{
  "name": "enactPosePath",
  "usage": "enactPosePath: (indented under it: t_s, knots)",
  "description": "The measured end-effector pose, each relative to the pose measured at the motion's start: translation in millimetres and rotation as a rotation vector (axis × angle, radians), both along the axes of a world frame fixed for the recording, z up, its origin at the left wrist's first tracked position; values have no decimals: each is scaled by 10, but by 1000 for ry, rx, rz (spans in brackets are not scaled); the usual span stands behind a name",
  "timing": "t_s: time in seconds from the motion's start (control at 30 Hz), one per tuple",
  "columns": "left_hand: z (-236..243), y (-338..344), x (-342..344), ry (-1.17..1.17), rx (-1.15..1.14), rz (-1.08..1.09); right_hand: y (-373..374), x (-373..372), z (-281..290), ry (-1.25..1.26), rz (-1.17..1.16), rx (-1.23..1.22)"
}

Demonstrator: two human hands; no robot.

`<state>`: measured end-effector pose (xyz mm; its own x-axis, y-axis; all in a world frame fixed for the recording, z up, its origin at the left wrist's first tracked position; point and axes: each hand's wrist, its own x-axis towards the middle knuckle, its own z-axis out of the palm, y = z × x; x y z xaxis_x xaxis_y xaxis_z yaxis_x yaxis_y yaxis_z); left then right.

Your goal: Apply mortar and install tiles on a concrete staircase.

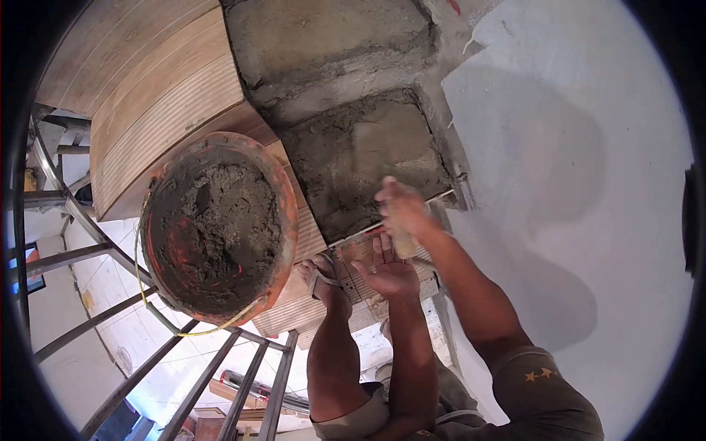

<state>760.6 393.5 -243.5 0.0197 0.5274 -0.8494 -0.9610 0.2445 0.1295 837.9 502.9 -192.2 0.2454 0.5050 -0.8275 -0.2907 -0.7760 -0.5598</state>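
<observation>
Palm up, my left hand (392,278) lies below the front edge of a mortar-covered step, its fingers stretched out and apart. My right hand (404,209) is above it, over that edge, blurred by motion with its fingers curled. A pale tan, elongated thing (402,241) hangs below the right hand, toward the left palm; the blur hides what kind it is. Wet grey mortar (331,162) covers the step, with a smoother, lighter patch (390,140) on its right part. At the left stands an orange bucket (289,220) holding thick grey mortar (235,198).
Wood-look tiles (162,110) cover the steps at the upper left. A bare cement step (323,37) lies farther up. A white wall (544,184) bounds the right side. Metal railing bars (81,320) run along the left and below. My sandalled foot (320,272) stands beside the bucket.
</observation>
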Motion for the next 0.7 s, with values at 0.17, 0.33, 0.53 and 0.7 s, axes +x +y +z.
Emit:
enactPosePath:
  t_s: [0.17, 0.33, 0.53, 0.7]
  knots:
    - [-82, -73, 62, -105, -84, -34, 364, 63, 58, -590, 844, 95]
    - [-117, -88, 67, -83, -48, -78, 550, 809, 161, -1072, 852, -41]
    - [-57, 6, 56, -78, 1, -70, 199, 778, 311, -236, 554, -80]
    - [188, 240, 42, 183, -142, 188, -56, 459, 1082, -700, 555, 16]
